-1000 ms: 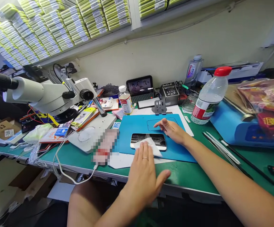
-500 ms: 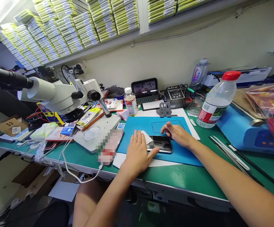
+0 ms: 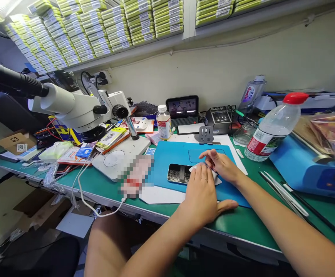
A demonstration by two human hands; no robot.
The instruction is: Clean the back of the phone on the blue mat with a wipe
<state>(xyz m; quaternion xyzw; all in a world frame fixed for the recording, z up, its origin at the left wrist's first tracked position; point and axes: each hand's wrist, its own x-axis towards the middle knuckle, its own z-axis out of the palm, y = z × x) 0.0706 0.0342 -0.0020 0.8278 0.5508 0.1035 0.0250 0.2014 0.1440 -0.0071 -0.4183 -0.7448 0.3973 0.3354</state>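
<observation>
Left hand (image 3: 202, 195) flat, grip apart, on thin white wipe (image 3: 217, 179) over glossy phone (image 3: 179, 174); right hand (image 3: 224, 167) curled, grip unclear

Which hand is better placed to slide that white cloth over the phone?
Probably the left hand: it lies palm down on the white cloth, at the phone's end nearer the right hand. The right hand is close beside it, fingers loosely curled, so it seems less ready.
</observation>
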